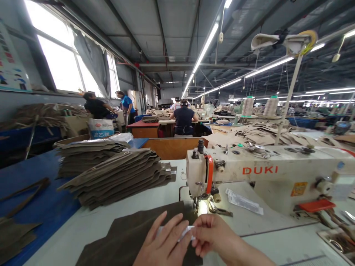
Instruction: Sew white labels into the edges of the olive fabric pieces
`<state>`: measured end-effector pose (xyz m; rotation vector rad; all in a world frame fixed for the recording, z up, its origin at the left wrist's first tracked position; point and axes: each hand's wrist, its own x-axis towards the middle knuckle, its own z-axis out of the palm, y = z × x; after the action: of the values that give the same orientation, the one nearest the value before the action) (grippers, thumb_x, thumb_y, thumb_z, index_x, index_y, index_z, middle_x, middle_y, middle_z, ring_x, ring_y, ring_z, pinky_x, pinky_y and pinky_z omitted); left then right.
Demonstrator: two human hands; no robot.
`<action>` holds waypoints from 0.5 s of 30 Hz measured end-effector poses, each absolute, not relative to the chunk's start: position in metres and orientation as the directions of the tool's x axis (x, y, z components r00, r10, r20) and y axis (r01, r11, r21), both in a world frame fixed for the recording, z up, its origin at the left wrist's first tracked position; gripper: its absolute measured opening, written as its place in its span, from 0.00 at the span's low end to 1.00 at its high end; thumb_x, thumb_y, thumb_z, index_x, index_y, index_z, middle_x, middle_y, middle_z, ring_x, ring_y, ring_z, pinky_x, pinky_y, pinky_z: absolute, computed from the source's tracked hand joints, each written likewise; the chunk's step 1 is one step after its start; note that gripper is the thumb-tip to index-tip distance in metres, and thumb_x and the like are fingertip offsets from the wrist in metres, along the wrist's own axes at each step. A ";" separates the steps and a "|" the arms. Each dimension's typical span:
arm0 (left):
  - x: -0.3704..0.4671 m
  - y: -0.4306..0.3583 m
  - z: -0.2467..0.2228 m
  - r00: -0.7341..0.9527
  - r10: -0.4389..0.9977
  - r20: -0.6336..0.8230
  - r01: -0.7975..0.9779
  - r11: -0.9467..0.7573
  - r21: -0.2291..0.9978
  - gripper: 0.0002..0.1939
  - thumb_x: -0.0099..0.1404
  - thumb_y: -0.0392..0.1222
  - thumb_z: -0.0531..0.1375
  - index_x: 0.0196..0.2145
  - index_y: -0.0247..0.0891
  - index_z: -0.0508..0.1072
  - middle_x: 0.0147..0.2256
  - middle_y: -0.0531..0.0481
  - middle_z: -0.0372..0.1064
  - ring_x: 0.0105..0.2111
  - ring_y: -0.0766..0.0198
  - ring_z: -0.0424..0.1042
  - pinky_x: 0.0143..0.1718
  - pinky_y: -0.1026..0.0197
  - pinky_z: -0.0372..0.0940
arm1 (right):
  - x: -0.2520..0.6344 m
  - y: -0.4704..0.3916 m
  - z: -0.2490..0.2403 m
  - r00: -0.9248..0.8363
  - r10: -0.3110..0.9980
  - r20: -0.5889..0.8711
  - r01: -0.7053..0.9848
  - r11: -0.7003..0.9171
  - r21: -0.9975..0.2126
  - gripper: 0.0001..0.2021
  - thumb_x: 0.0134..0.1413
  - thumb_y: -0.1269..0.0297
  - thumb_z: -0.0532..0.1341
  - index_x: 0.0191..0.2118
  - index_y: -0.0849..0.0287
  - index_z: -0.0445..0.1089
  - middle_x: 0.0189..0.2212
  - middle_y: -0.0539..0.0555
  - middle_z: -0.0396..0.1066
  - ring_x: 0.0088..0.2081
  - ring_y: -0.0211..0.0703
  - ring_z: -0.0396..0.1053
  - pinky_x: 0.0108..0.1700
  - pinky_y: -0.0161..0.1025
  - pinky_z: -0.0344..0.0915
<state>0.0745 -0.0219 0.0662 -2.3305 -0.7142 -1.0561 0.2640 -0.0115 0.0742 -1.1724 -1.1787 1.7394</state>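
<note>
A dark olive fabric piece [124, 232] lies on the pale table in front of the sewing machine [266, 166], its upper end close to the lit needle area. Spread over this fabric is my left hand [168, 236], fingers apart, with a small white label [186, 232] showing by its fingertips. The label's right end is pinched between the thumb and forefinger of my right hand [209, 234], just below the presser foot.
Stacked olive fabric pieces [122, 177] stand at the left, beside a blue surface [55, 192]. White strips [244, 201] lie under the machine arm. Thread cones [247, 107] stand behind it. Several people work farther back, one seated straight ahead [183, 118].
</note>
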 end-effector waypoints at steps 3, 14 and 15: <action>0.085 -0.016 0.067 0.580 0.214 0.786 0.564 -0.802 -0.197 0.19 0.75 0.35 0.44 0.38 0.40 0.73 0.34 0.54 0.73 0.44 0.65 0.71 0.64 0.55 0.46 | 0.264 -0.010 0.075 -0.367 0.879 -0.305 -0.076 -0.356 -0.932 0.27 0.25 0.45 0.72 0.26 0.61 0.65 0.20 0.51 0.70 0.19 0.33 0.65 0.24 0.32 0.59; 0.073 -0.003 0.046 0.662 0.500 0.558 0.551 -0.830 0.090 0.13 0.66 0.25 0.48 0.35 0.40 0.67 0.32 0.52 0.70 0.32 0.61 0.72 0.33 0.62 0.70 | 0.281 -0.017 0.024 -0.442 0.379 0.813 0.518 0.848 -0.114 0.12 0.67 0.68 0.53 0.33 0.58 0.72 0.29 0.49 0.74 0.31 0.38 0.71 0.35 0.30 0.66; 0.072 -0.001 0.046 0.661 0.500 0.561 0.550 -0.830 0.092 0.13 0.66 0.26 0.48 0.36 0.40 0.67 0.33 0.51 0.70 0.33 0.61 0.72 0.34 0.61 0.70 | 0.280 -0.017 0.019 -0.441 0.256 0.860 0.527 0.850 0.017 0.13 0.69 0.68 0.52 0.34 0.58 0.72 0.29 0.47 0.75 0.32 0.36 0.71 0.35 0.29 0.67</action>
<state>0.0725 -0.0014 0.0460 -2.7846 -0.8816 -0.9009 0.2796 -0.0171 0.0187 -0.5721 -2.0463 -0.3493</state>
